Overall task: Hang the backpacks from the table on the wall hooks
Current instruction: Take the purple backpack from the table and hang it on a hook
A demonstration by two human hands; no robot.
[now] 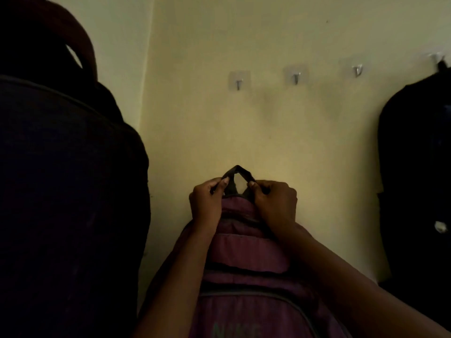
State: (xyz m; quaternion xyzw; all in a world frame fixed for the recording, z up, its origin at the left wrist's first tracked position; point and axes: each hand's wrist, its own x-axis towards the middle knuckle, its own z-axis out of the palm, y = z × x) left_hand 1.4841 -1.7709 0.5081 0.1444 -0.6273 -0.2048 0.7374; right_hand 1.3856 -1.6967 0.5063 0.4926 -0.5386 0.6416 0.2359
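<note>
A maroon backpack (246, 259) is held up in front of the cream wall, low in the middle of the view. Its dark top loop (238, 172) is stretched into a peak. My left hand (207, 201) pinches the loop's left side and my right hand (274, 201) pinches its right side. Three bare metal hooks sit on clear pads higher on the wall: a left hook (239, 83), a middle hook (296, 78) and a right hook (358, 70). The loop is well below the left hook.
A large dark backpack (68, 191) with a reddish handle fills the left side, close to the camera. Another black backpack (417, 181) hangs at the right edge from a fourth hook (436, 58). The room is dim.
</note>
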